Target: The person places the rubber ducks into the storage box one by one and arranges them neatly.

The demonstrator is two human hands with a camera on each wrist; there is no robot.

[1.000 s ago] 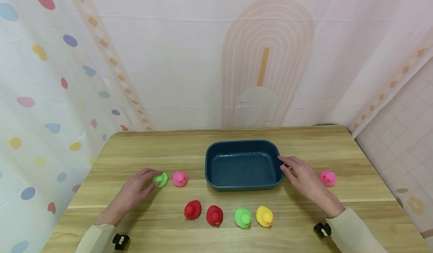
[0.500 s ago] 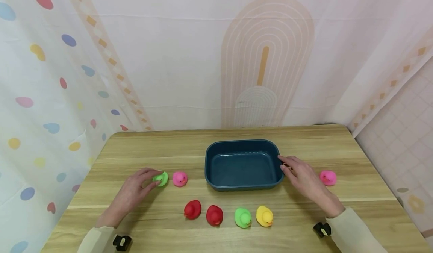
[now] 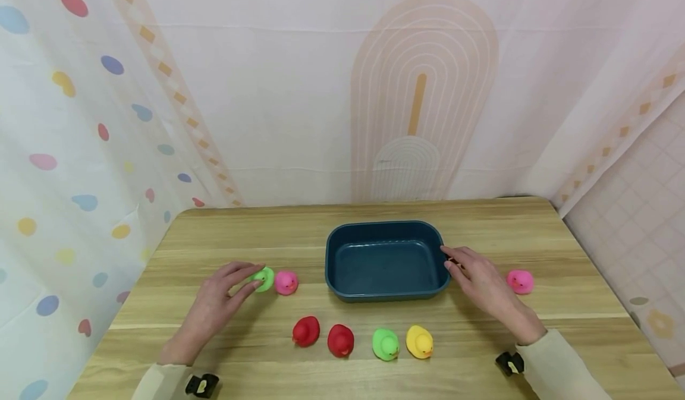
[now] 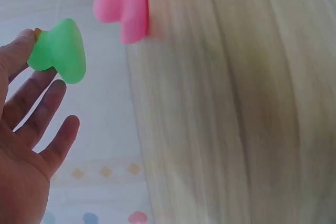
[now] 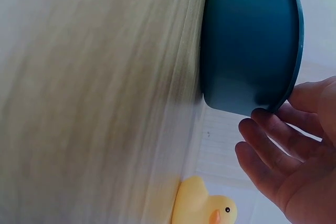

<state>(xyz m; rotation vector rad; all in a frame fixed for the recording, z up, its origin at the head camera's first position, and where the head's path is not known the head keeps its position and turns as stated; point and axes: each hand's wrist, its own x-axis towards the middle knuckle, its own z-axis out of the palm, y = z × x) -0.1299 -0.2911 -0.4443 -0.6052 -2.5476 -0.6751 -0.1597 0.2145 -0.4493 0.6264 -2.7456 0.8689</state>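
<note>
My left hand (image 3: 216,296) pinches a green rubber duck (image 4: 68,51) between thumb and fingers. In the left wrist view the duck appears raised off the table, its other fingers spread loosely below. Right beside it sits a pink rubber duck (image 3: 286,283). On the other side, my right hand (image 3: 483,285) touches the right end of a dark teal rectangular basin (image 3: 387,296) with thumb and fingertips. The right wrist view shows those fingers (image 5: 270,142) extended and slightly bent at the basin's rim. No duck lies inside the basin.
Two red ducks (image 3: 306,331), a second green duck (image 3: 386,344) and a yellow duck (image 3: 420,342) stand along the front of the wooden table (image 3: 257,370). Another pink duck (image 3: 520,282) is right of my right hand. A patterned curtain (image 3: 278,109) hangs behind.
My left hand has moved slightly right and up with the green duck, closer to the pink duck. My right hand and the basin have stayed in place.
</note>
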